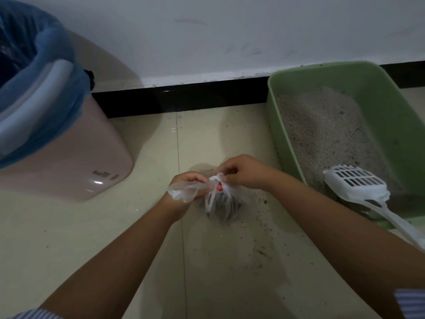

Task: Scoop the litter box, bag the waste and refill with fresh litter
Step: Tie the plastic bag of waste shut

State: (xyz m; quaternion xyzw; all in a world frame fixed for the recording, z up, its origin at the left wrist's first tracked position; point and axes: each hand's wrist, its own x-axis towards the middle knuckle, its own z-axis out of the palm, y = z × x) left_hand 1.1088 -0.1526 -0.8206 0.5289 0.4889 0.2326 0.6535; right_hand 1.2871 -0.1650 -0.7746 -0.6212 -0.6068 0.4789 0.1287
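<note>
Tying the bag on the floor beside the box.

I see the bag (222,203) sitting on the tiled floor (69,226) just left of the green box (276,125), dark waste showing through the thin plastic. My left hand (186,189) has its fingers curled round one loose handle of the bag, and my right hand (243,172) pinches the other at the knot on top. Grey litter (326,137) lies heaped in the box, and the white scoop (355,181) rests in its near corner, handle sticking out over the rim. Spilled grains (259,247) dot the floor beside the box. Well left of the box stands a pink bin (76,155) with a blue liner (57,54).
</note>
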